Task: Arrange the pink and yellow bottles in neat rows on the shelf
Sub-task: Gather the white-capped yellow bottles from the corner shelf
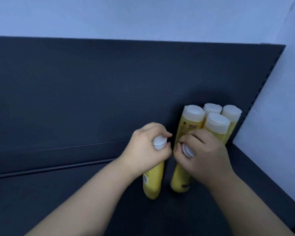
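Dark matt metal forms the shelf [58, 201] across the lower half of the frame, and my two bare forearms reach up over it from the bottom edge. Just right of the middle, two yellow bottles stand side by side on that shelf, near each other with a narrow gap between them.

My left hand [148, 147] is curled over the top of the left yellow bottle [153, 183]. Fingers and thumb grip round its neck, and the white left cap [159, 142] shows between them. This bottle leans a little, its base toward the lower middle of the frame. My right hand [203, 150] grips the right yellow bottle [179, 179] the same way, with the white right cap [186, 150] peeping out on the thumb side. The fingertips of my two hands almost meet. I cannot tell whether either base sits flat on the shelf.

Beyond my right hand, toward the right of the frame, a cluster of four yellow bottles [217, 122] stands in the shelf's corner, packed two by two with white caps up. My right knuckles lie just in front of the nearest one. Behind everything rises the dark back panel [109, 91], with a slotted upright [255, 99] along its right edge. A pale wall [143, 14] shows above and to the right.
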{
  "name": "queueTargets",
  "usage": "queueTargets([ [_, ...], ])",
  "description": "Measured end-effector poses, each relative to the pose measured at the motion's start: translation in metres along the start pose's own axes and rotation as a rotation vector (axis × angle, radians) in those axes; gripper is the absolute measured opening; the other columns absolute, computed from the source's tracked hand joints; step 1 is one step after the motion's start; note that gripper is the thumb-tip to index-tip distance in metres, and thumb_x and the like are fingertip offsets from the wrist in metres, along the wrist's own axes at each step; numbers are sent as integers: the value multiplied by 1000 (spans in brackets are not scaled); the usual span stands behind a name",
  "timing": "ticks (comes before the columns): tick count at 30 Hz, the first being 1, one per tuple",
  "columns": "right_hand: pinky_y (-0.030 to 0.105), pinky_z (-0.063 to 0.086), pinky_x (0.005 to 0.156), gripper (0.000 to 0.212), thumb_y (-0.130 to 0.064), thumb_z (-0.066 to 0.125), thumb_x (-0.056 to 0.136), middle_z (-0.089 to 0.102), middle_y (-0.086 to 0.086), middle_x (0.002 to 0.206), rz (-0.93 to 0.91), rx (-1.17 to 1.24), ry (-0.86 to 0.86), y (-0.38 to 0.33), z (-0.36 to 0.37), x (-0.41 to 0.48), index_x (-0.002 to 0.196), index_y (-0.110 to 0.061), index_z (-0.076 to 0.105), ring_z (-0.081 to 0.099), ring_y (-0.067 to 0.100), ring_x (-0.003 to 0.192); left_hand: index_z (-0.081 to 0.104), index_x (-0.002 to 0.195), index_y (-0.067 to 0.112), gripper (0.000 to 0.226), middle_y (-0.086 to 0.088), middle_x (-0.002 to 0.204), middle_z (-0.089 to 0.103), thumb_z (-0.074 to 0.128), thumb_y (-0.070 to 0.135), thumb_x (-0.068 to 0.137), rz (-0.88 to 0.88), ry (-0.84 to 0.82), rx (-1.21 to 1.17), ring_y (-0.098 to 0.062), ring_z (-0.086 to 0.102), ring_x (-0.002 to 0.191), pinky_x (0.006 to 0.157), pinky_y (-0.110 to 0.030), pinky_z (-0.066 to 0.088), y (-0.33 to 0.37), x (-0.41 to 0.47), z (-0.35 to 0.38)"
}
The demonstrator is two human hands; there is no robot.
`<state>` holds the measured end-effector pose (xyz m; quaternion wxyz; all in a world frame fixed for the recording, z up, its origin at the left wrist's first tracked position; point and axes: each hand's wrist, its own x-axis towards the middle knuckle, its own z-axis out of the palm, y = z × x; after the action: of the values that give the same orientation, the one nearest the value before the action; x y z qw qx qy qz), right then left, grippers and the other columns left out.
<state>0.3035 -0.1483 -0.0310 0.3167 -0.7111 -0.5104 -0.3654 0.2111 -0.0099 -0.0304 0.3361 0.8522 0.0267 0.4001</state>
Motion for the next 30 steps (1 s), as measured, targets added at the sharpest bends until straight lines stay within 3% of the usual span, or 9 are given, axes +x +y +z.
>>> queueTargets([
  [5, 28, 49, 61, 18, -23, 57, 76, 64, 1, 73, 10, 197, -7, -95, 4, 16, 71, -10, 69, 59, 17, 68, 71, 79, 13, 14, 2, 90, 63, 63, 16, 67, -20, 142, 23, -4, 60, 86, 79, -12, 43, 18, -55, -101],
  [11, 32, 47, 48, 15, -15, 58, 74, 58, 1, 64, -129, 336, 31, -263, 53, 14, 61, -10, 62, 56, 19, 57, 69, 84, 19, 14, 10, 94, 56, 61, 23, 73, 29, 196, 344, -2, 55, 88, 78, -8, 41, 20, -142, -250],
  [15, 28, 49, 51, 17, -23, 54, 74, 60, -6, 67, -106, 375, -37, -371, 80, 15, 64, -16, 66, 56, 13, 62, 70, 80, 17, 17, 7, 93, 57, 59, 28, 73, -60, 282, 461, -2, 55, 88, 81, -7, 39, 0, -216, -349],
  [19, 30, 47, 53, 16, -20, 57, 75, 60, -3, 68, -117, 559, -18, -461, 104, 18, 67, -11, 66, 55, 16, 64, 71, 75, 17, 19, 4, 92, 59, 57, 30, 72, -135, 347, 570, 0, 55, 88, 83, -3, 36, -20, -284, -427],
  [21, 30, 49, 56, 18, -23, 56, 76, 61, -2, 71, -106, 595, -45, -497, 116, 22, 70, -11, 68, 56, 15, 67, 71, 75, 16, 20, 4, 92, 59, 57, 30, 72, -155, 406, 624, -1, 54, 89, 83, -4, 37, -28, -305, -458],
  [24, 32, 52, 59, 23, -27, 55, 78, 62, -1, 75, -98, 569, -66, -534, 134, 29, 75, -10, 69, 58, 17, 71, 71, 79, 14, 20, 3, 95, 57, 61, 30, 74, -180, 444, 701, -11, 56, 93, 79, -18, 44, -42, -319, -492],
  [27, 31, 53, 59, 24, -27, 55, 79, 64, 0, 77, -104, 532, -43, -558, 153, 36, 78, -9, 71, 59, 19, 71, 70, 81, 8, 16, -4, 95, 58, 79, 10, 68, -210, 498, 789, -16, 56, 92, 79, -21, 40, -61, -321, -515],
  [30, 29, 53, 60, 26, -27, 55, 81, 65, 1, 79, -130, 518, -50, -569, 170, 44, 82, -8, 72, 59, 19, 71, 70, 83, 5, 21, -10, 94, 59, 80, 2, 65, -285, 573, 813, -21, 58, 90, 77, -24, 41, -79, -318, -534],
])
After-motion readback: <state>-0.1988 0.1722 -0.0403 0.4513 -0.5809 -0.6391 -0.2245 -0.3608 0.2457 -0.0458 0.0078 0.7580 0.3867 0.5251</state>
